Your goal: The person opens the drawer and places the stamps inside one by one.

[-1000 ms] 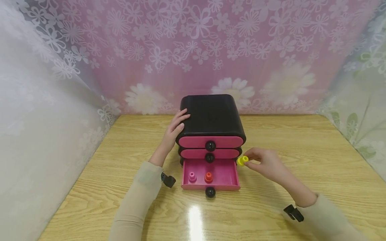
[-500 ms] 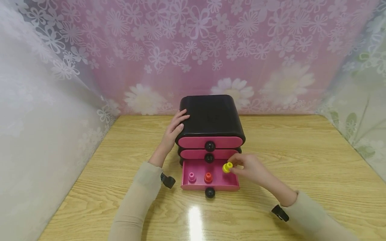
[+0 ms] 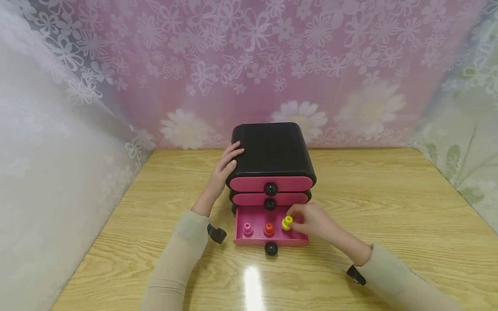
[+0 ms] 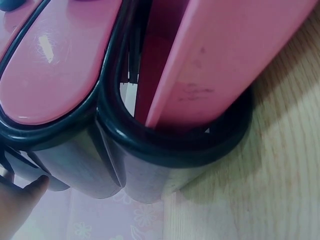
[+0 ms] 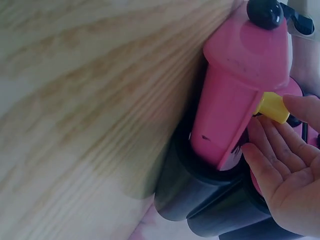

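Observation:
A black mini drawer cabinet [image 3: 272,149] with pink fronts stands on the wooden table, its bottom drawer [image 3: 256,214] pulled out. My left hand [image 3: 221,175] rests on the cabinet's upper left side, fingers spread over the edge. With thumb and fingers my right hand [image 3: 315,221] pinches a small yellow stepped peg [image 3: 287,222] inside the drawer's right part; whether it touches the drawer floor I cannot tell. A pink peg [image 3: 247,229] and a red peg [image 3: 269,229] stand upright in the drawer. In the right wrist view the drawer wall partly hides the yellow peg [image 5: 274,106].
The two upper drawers are closed, each with a round black knob [image 3: 270,188]. Another black knob [image 3: 271,249] sticks out from the pulled-out drawer towards me. Wood-grain table [image 3: 155,194] surrounds the cabinet, and a flowered pink curtain [image 3: 249,77] hangs behind.
My right hand has carried the yellow peg leftwards from beside the cabinet, over the drawer's right wall and down into the drawer. The left hand has stayed in place.

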Available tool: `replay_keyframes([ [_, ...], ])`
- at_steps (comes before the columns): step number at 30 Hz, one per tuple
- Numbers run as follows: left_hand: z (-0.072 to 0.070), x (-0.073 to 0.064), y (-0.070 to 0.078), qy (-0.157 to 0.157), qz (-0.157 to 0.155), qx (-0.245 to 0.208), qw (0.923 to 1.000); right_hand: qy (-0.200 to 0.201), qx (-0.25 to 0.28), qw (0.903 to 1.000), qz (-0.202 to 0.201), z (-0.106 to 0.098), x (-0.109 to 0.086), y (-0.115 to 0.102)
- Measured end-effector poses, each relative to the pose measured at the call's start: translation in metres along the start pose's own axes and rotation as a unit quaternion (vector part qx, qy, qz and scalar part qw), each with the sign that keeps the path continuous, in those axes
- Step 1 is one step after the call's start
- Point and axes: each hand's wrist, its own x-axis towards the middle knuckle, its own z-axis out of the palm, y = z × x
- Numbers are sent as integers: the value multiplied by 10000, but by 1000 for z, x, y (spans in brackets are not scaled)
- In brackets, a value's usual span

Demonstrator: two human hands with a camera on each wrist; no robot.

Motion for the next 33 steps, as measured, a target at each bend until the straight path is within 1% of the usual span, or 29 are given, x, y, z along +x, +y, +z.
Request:
replay_keyframes([
  [4,-3,0,-19,5,119,-70,9999,-89,-75,9999,70,3,0,-1],
  [7,-4,0,-24,2,137,-128,9998,-118,-119,9998,134,5,0,0],
  [12,-1,-1,-4,-6,55,-93,9999,-143,-161,9997,114,7,-1,0],
  [15,0,-1,1,3,2,-50,10000,-138,-263,9996,31,7,-2,0],
  [18,1,-1,1,16,-31,-30,10000,-124,-384,9992,-73,8,-2,1],
  [20,1,-1,1,14,1,-25,10000,-120,-446,9989,-113,9,-2,1],
  [33,1,-1,0,20,23,-48,10000,-266,-845,9960,136,12,-1,-2],
])
